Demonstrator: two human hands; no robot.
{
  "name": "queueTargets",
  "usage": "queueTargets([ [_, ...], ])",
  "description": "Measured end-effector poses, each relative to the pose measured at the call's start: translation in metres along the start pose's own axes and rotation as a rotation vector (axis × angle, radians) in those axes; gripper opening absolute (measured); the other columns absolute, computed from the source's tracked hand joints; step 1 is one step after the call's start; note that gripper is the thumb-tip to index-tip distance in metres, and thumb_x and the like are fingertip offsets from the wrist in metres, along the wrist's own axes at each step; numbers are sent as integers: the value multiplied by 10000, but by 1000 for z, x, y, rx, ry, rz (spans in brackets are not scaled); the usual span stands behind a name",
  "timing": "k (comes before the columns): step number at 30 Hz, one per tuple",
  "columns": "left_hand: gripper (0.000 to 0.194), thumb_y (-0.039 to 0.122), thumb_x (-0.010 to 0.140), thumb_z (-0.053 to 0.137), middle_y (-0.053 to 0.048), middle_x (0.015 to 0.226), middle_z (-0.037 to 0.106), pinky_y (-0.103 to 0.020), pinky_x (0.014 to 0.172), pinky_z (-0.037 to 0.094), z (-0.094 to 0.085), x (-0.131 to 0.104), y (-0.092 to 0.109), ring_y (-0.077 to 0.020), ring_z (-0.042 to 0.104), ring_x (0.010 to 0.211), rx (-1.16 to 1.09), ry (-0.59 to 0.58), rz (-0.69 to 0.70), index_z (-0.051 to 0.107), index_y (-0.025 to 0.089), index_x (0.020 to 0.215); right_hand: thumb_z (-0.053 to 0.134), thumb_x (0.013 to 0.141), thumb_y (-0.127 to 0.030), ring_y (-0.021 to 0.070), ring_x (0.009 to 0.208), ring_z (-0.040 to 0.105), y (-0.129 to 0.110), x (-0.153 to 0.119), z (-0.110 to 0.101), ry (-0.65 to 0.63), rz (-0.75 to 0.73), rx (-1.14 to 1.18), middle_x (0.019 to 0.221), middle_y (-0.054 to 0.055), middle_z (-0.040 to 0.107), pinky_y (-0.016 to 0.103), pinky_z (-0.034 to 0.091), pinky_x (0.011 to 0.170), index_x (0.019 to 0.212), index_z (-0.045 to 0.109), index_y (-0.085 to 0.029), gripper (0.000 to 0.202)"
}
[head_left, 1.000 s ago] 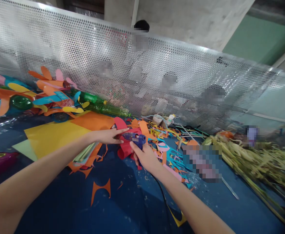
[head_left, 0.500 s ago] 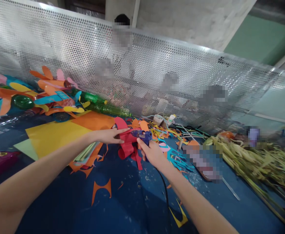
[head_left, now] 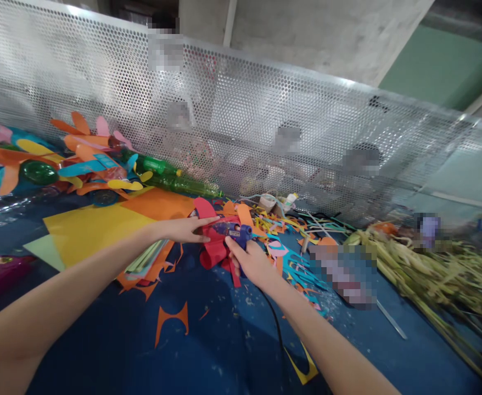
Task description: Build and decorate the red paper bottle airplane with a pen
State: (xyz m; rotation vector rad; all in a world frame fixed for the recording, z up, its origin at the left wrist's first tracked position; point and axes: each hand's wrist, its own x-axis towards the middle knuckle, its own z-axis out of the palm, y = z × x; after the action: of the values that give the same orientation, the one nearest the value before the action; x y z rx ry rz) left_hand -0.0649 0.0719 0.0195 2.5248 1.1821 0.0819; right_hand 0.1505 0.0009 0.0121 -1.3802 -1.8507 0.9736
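My right hand (head_left: 252, 262) is wrapped round the handle of a small blue glue gun (head_left: 237, 232), whose nozzle points left over the red paper piece (head_left: 212, 255). A black cord hangs down from the gun. At the left edge of the red piece is my left hand (head_left: 187, 229), palm down, its fingers apart and reaching over the red surface. The red piece has curled strips and lies on the blue table (head_left: 208, 340). Whether the nozzle touches it I cannot tell.
Yellow paper (head_left: 96, 225) and stacked sheets lie left, with paper-decorated bottles (head_left: 96, 159) behind. Colored scraps (head_left: 298, 263) and dried husks (head_left: 414, 263) spread right. A perforated metal panel (head_left: 245, 115) stands behind, people beyond it. A magenta object (head_left: 8, 271) sits far left.
My right hand has shifted slightly left with the glue gun, bringing it further over the red paper. My left hand has stayed in place. A person behind the panel has moved left.
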Motion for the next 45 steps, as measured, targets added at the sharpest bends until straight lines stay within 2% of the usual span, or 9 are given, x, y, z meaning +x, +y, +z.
queueTargets([
  [5,717,536,894,411,-74,1316,543,-278,876,409,1,1,-2,-229,562,1067,-6,7,14,105,277,1489,417,904,-487,126,348,518,6,0,9,-44,-36,6,417,-58,459,220,401,378,667,483,-217,365],
  [9,722,543,892,407,-66,1297,561,-269,860,411,2,1,-3,-220,581,1032,-7,7,14,97,279,1489,404,908,-494,131,358,526,8,0,9,-36,-44,-20,420,-52,469,223,402,385,684,507,-210,377],
  [18,750,592,888,397,-105,1293,562,-322,897,397,1,1,-3,-263,555,1087,0,-4,2,88,271,1491,431,890,-471,115,353,485,5,2,-6,66,-31,-96,458,-40,484,230,392,396,638,461,-215,361],
  [25,747,577,892,405,-94,1270,578,-321,897,395,2,1,-4,-253,563,1058,-13,-3,20,76,276,1491,437,876,-514,118,348,503,14,9,-18,73,21,-88,423,-48,457,223,398,396,605,431,-216,403],
  [37,752,579,885,425,-119,1410,446,-375,982,358,0,1,-3,-284,475,1208,-17,-5,-3,86,288,1489,439,877,-499,117,340,502,12,13,-34,142,103,-115,411,-51,448,230,395,402,575,424,-212,417],
  [45,765,613,874,412,-106,1330,529,-361,944,374,1,0,-3,-291,495,1181,-8,-3,-16,82,298,1488,446,884,-442,110,335,501,8,10,-39,160,92,-121,418,-54,452,216,398,396,589,425,-213,374],
])
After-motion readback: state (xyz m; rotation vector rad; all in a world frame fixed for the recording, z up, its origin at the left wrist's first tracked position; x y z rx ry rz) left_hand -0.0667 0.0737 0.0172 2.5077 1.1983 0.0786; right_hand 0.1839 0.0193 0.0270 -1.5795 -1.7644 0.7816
